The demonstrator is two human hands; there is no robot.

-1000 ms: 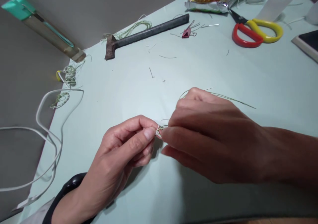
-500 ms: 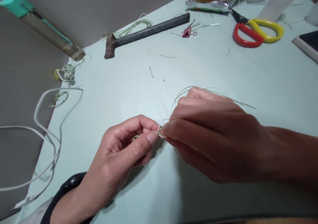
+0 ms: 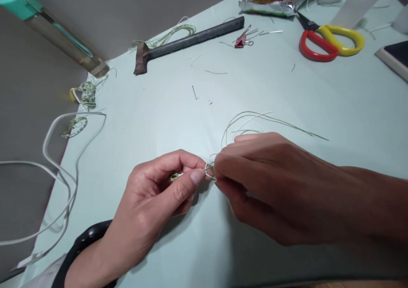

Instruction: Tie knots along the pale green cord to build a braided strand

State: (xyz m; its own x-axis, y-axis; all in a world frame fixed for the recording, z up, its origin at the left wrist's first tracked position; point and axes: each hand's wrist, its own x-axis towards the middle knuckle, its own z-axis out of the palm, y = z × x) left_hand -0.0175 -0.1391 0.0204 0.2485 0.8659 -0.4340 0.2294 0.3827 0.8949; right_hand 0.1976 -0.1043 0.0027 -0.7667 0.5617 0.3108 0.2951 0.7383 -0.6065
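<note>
Between thumb and forefinger, my left hand (image 3: 162,190) pinches a small piece of knotted green and white cord (image 3: 175,176), part of it showing inside the curled fingers. Just to the right, my right hand (image 3: 274,186) is closed at the cord's loops, its fingertips drawn together on the thin strands. A small loop of cord (image 3: 210,172) stands out between the two hands. Loose green and white cord ends (image 3: 248,117) curve over the table beyond my right hand. The right fingertips are partly hidden behind that hand.
A hammer (image 3: 191,39) lies at the back beside a coil of green cord (image 3: 174,33). Farther right are a binder clip (image 3: 242,40), red-and-yellow scissors (image 3: 331,41) and a translucent cup (image 3: 360,3). A white cable (image 3: 76,169) and knotted cord pieces (image 3: 87,94) lie at the left edge.
My right hand has shifted slightly down and right, its back turning lower. More of the loose strands behind it show, and the loop between the hands looks wider. My left hand keeps its pinch.
</note>
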